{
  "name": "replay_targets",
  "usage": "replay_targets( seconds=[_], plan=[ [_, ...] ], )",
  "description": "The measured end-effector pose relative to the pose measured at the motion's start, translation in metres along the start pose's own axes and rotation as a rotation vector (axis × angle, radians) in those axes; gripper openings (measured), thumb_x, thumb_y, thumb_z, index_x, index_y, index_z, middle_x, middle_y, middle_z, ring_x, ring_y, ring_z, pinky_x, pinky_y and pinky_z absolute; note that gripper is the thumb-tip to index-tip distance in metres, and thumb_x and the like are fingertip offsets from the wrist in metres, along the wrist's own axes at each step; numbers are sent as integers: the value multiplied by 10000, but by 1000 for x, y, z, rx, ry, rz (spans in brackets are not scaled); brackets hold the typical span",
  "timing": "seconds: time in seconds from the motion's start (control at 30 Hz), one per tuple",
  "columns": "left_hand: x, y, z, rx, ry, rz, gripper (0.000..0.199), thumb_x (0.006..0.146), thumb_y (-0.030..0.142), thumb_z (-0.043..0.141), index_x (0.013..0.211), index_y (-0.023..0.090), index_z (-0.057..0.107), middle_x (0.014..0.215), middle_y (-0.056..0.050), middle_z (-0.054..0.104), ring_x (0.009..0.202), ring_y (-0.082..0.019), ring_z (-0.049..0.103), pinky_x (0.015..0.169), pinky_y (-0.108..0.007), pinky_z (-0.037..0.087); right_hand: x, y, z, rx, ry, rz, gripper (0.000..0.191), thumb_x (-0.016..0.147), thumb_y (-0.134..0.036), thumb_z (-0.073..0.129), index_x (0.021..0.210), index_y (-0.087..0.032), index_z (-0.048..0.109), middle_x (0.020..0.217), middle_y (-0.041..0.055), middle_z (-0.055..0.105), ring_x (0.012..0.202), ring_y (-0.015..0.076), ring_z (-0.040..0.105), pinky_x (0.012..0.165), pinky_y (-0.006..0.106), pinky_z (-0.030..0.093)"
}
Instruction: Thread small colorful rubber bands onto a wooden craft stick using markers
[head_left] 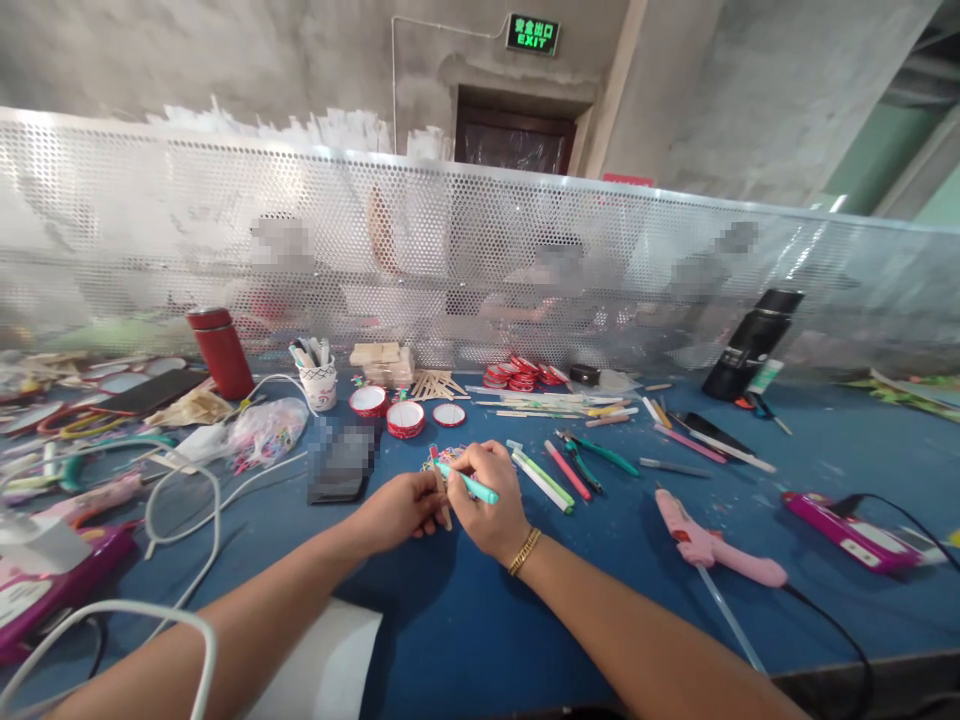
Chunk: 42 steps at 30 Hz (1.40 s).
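Note:
My left hand [401,512] pinches a thin wooden craft stick [448,518], which stands roughly upright with a red upper end. In my right hand [491,505] is a turquoise marker pen [480,488], gripped as for writing, its tip at the upper part of the stick. Fingers hide the stick's middle. Behind both hands lies a small pile of colourful bits [469,455], partly covered. Just right of my right hand are a green marker [544,478] and a pink marker [568,470].
A phone [345,460] lies left, near white cables [217,480]. Round red-rimmed pieces [406,419] and a cup of pens [319,385] stand behind. Teal-handled pliers [600,455], a pink glue gun [709,545] and a black bottle [750,345] are on the right. A perforated metal screen [420,250] borders the table.

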<state>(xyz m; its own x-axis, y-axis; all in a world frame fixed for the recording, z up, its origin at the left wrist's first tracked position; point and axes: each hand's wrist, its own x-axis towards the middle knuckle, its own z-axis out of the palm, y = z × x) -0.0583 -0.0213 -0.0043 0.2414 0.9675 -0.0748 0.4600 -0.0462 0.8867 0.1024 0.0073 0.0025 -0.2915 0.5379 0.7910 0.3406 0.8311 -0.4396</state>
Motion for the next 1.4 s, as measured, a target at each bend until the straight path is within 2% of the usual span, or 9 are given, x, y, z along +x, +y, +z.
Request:
replay_targets(
  seconds=[0.2,0.4,1.1,1.4],
  plan=[
    [-3,3,1,-16,22,-38,223,817,391,501,793,171,527,715,-17,652,535,-88,538,483,-202,422,0,-1,1,-21,-5,-12,87,807,-181,470,727,-215,466,661,-14,568,649,156,509,801,355,363],
    [-5,4,2,-10,12,-27,230,826,400,489,798,174,523,721,-24,662,544,-91,545,489,-199,431,0,2,-1,-67,40,37,90,781,-161,476,710,-216,478,624,-15,549,640,166,489,762,338,365],
    [-4,1,1,-40,18,-32,268,812,438,521,799,171,536,718,-33,676,518,-82,537,473,-192,421,4,4,-2,-73,46,-27,102,804,-172,487,716,-218,465,632,-25,558,625,154,500,792,346,363],
    [-3,-1,1,-43,4,-40,233,830,395,502,836,166,546,732,-32,676,524,-77,536,475,-180,415,4,4,-2,-53,22,-25,91,797,-168,493,727,-216,461,623,-33,542,621,150,496,797,354,359]
  ],
)
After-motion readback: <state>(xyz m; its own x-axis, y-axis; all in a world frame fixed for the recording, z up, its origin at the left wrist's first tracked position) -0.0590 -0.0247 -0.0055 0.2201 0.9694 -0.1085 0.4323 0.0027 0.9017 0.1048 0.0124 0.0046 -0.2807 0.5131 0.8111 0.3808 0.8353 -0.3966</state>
